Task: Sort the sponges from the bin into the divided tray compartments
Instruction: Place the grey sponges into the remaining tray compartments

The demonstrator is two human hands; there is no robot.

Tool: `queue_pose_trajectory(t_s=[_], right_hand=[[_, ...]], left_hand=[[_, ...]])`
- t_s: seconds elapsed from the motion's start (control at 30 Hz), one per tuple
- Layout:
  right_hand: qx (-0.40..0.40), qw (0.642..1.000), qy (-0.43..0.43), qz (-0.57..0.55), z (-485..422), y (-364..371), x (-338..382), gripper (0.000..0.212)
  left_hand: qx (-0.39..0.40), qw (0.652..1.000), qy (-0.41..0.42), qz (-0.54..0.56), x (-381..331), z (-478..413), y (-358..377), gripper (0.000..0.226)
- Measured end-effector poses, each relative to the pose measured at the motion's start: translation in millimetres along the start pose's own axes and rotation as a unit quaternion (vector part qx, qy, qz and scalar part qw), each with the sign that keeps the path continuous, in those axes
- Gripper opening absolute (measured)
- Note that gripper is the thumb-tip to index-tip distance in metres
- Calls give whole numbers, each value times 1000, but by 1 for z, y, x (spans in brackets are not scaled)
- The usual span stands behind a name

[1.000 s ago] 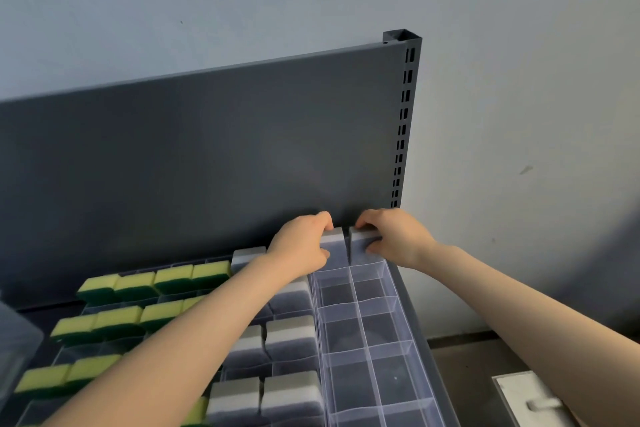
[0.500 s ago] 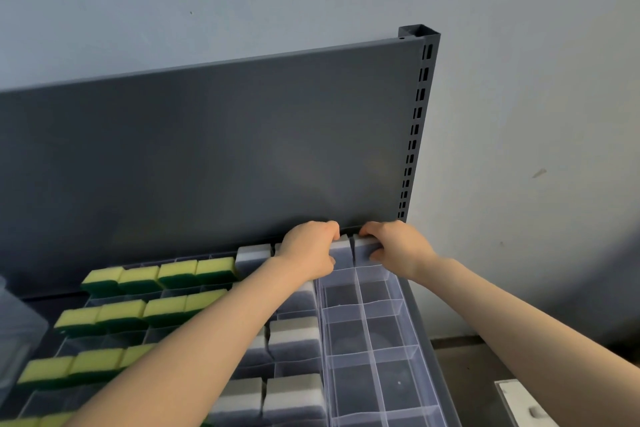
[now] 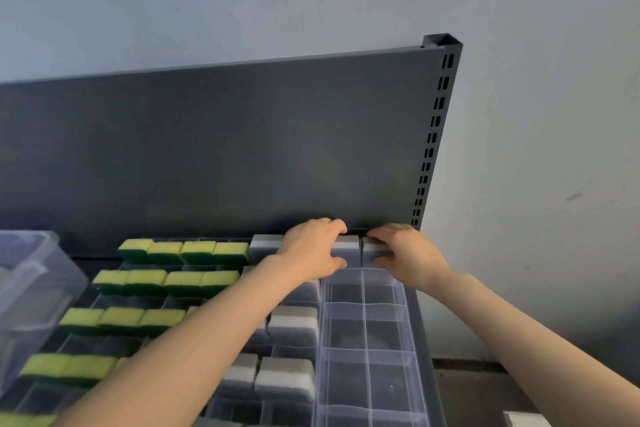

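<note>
Now right hand (image 3: 410, 255) around grey sponge (image 3: 373, 249)

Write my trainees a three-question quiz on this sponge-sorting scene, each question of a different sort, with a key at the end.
1. True or false: the left hand grips a grey sponge and the right hand grips the corner sponge, both in the back row of the tray.
2. Where do the yellow-green sponges sit? A: in the left part of the tray. B: in the two right-hand columns. C: on the floor.
3. Short answer: what stands at the far left, beside the tray?

Key: 1 true. 2 A. 3 a clear bin.
</note>
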State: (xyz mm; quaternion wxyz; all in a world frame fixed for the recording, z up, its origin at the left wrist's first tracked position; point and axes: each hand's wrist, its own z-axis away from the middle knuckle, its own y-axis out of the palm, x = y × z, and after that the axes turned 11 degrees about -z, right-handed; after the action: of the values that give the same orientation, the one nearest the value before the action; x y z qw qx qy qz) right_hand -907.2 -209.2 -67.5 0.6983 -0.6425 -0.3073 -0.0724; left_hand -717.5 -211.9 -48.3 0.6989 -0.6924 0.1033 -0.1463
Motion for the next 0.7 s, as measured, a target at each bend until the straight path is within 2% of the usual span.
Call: queue_pose_trajectory(t_s=[0.13, 0.3, 0.53, 0.7], right_hand=[[-63, 997, -41, -14, 7, -11, 23, 48], [-48, 997, -63, -19, 18, -7, 61, 47], [-17, 998, -63, 7, 26, 20, 119, 41], [-20, 994, -99, 31, 34, 53, 192, 36]], left_hand=[[-48, 998, -37, -9, 10, 24, -17, 50], [-57, 994, -84, -36, 37, 71, -29, 42], [-20, 978, -178, -106, 106, 146, -28, 36], [12, 966, -225, -126, 169, 225, -36, 34]])
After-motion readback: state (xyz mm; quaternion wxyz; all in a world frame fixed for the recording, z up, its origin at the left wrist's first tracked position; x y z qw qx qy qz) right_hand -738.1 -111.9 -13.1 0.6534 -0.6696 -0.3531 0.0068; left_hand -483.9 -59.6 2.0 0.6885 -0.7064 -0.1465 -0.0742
